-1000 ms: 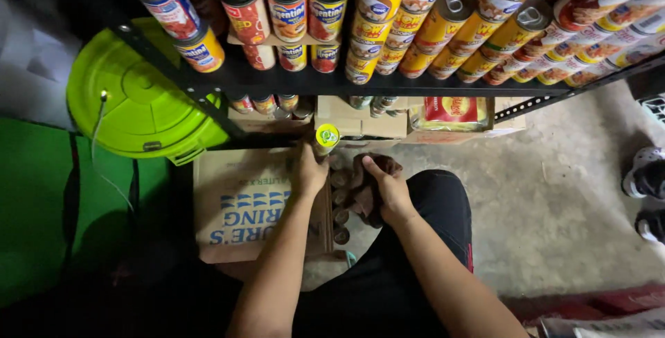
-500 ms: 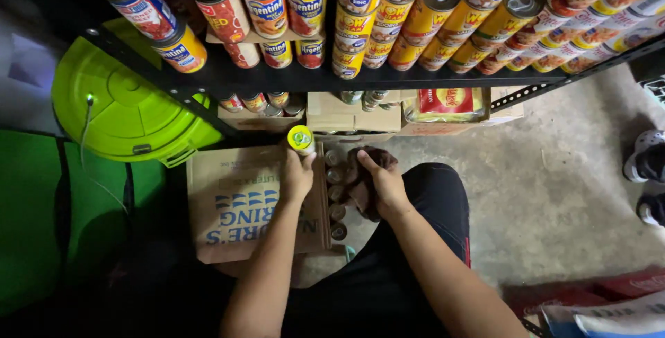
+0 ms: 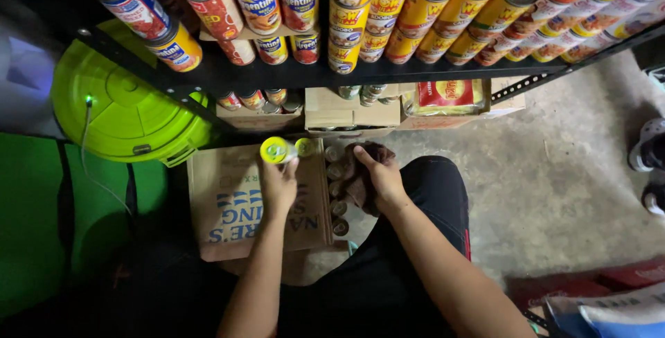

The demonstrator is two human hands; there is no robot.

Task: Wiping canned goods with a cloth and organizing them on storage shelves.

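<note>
Gripping a small yellow-topped can [image 3: 278,149], the left hand [image 3: 279,184] holds it raised above the printed cardboard flap [image 3: 235,206] of an open carton, its fingers [image 3: 291,166] closed round the can's body and the lid turned towards the camera. A second yellow-lidded can [image 3: 305,146] shows just beside it, touching or nearly so; whether the same hand holds it cannot be told. The right hand [image 3: 377,175] rests on a dark cloth [image 3: 360,180] lying over the row of tins [image 3: 337,189] standing inside the carton, fingers curled down onto the fabric; whether they pinch it cannot be told. Directly above, a black metal shelf [image 3: 415,71] carries stacked cans with red, yellow and blue labels. Beneath that shelf sit cardboard boxes [image 3: 353,109] and a red and yellow packet [image 3: 447,95]. A lime-green plastic lid [image 3: 125,113] leans at the left of the carton. The grey concrete floor [image 3: 554,185] extends to the right.
</note>
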